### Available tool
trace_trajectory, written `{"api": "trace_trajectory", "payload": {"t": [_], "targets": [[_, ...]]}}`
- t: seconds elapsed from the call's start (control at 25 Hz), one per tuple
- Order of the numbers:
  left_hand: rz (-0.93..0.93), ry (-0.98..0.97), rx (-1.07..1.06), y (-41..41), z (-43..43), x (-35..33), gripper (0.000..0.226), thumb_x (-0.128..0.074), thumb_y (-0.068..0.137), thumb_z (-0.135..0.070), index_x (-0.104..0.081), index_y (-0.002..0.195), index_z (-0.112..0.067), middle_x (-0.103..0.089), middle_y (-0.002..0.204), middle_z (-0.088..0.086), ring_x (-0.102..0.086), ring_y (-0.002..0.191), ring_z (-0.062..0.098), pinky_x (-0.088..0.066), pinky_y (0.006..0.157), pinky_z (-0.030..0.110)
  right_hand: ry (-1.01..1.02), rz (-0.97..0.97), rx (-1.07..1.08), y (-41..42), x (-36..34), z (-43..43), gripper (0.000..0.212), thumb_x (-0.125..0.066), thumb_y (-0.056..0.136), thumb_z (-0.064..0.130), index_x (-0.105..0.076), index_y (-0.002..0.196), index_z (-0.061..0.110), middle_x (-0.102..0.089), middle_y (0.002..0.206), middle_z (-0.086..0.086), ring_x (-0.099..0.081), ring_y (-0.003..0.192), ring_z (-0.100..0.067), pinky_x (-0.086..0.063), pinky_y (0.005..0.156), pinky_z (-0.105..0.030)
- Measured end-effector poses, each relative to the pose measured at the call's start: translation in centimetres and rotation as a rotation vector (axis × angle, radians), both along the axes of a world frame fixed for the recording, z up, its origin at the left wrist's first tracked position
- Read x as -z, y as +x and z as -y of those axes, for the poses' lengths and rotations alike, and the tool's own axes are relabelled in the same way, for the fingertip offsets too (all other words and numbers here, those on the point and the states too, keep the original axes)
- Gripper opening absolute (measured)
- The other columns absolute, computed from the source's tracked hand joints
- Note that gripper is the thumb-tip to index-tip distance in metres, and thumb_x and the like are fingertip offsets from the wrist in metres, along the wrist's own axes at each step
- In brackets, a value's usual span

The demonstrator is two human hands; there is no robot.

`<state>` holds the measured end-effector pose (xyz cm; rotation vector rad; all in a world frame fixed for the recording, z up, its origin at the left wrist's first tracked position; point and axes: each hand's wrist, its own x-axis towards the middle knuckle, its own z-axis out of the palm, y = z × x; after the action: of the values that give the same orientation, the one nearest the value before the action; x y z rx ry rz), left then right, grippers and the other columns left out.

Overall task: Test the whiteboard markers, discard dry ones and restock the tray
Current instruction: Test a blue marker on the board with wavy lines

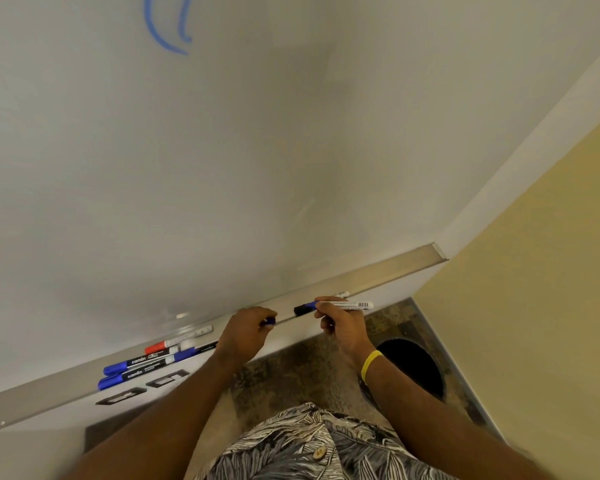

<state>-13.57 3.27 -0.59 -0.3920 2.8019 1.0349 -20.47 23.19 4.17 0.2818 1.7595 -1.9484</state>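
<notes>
the marker [347,305] lay level in your right hand [343,327], just on the near side of the tray [395,268]. its long axis ran left to right, almost parallel to the tray lip. your fingers [326,303] pinched the white barrel close to the blue collar, with the barcode end sticking out to the right and the dark end pointing left. that dark end aimed straight at your left hand [246,332], near but apart from it. your left fingers were curled round a small blue piece [270,321], most likely the cap. if capping was next, the two only had to meet along that same line, and the left hand was the nearer one to close the gap.

the tray lip sat just beside both hands, so there was little room on the far side. the whiteboard [257,150] above was open, apart from a blue stroke [163,36] at far left. in the tray, a red marker [155,348] and two blue markers [116,368] lay well to the left, and another white marker [340,294] lay just behind your right fingers. a dark round opening [416,368], probably a bin, sat on the floor below your right wrist.
</notes>
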Motion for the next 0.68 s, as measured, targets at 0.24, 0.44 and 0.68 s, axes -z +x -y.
{"api": "trace_trajectory", "payload": {"t": [0.24, 0.44, 0.68], "targets": [[-0.077, 0.335, -0.203, 1.7, -1.9, -2.1, 0.034, -0.068, 0.089, -0.007, -0.066, 0.121, -0.018, -0.068, 0.108, -0.008, -0.062, 0.095, 0.0, -0.051, 0.087, 0.013, 0.083, -0.083, -0.14, 1.0, 0.0, 1.2, 0.008, -0.065, 0.092, 0.009, -0.073, 0.091, 0.01, -0.07, 0.074, -0.007, -0.058, 0.061, -0.015, -0.047, 0.054, -0.02], [-0.097, 0.362, -0.215, 2.6, -2.7, -3.3, 0.038, -0.066, 0.09, -0.009, -0.061, 0.127, -0.019, -0.065, 0.107, -0.013, -0.061, 0.094, -0.005, -0.046, 0.078, 0.001, 0.13, -0.149, -0.234, 1.7, -0.1, 1.7, 0.013, -0.063, 0.093, 0.009, -0.073, 0.086, 0.014, -0.071, 0.074, -0.006, -0.06, 0.06, -0.012, -0.049, 0.056, -0.019], [-0.123, 0.351, -0.199, 3.6, -2.5, -4.5, 0.034, -0.067, 0.09, -0.013, -0.065, 0.123, -0.023, -0.066, 0.106, -0.017, -0.063, 0.093, -0.002, -0.049, 0.081, 0.008, 0.166, -0.153, -0.281, 2.3, 0.0, 2.1, 0.015, -0.063, 0.094, 0.016, -0.074, 0.086, 0.01, -0.072, 0.072, -0.006, -0.06, 0.062, -0.016, -0.049, 0.057, -0.021]]}}
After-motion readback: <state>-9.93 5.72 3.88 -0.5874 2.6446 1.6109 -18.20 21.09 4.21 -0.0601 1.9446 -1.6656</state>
